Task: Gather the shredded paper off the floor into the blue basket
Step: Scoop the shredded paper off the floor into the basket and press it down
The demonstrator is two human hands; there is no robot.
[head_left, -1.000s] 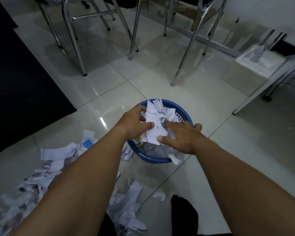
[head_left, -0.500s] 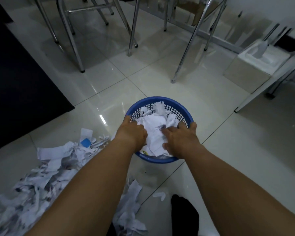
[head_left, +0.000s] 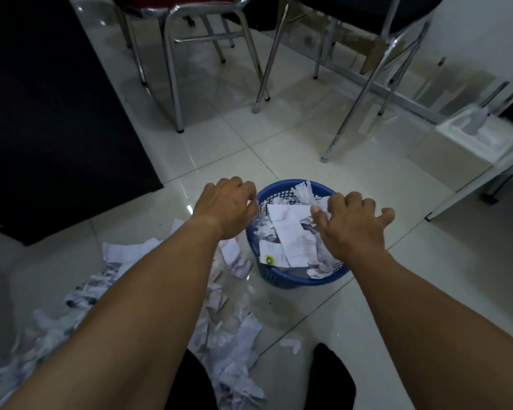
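The shiny white tiled floor [head_left: 279,149] spreads out under both hands. A big black mat [head_left: 48,108] lies far off to the left of the left hand. Silver metal chair legs [head_left: 172,84] stand on the floor well past both hands. A white box [head_left: 462,143] sits far beyond the right hand, off to its right.

A long messy pile of white shredded paper [head_left: 228,344] lies on the floor below the left hand and under the left arm.

The round blue plastic basket [head_left: 302,279] with holes in its wall stands on the floor between the two hands. It is full of torn white paper pieces [head_left: 288,232].

The left hand [head_left: 225,207] is over the left rim of the basket. Its fingers are curled down and loose, and it holds nothing. The right hand [head_left: 353,226] is over the right side of the basket. It is spread open with the palm down, and its thumb is just beside the paper in the basket. It grips nothing.
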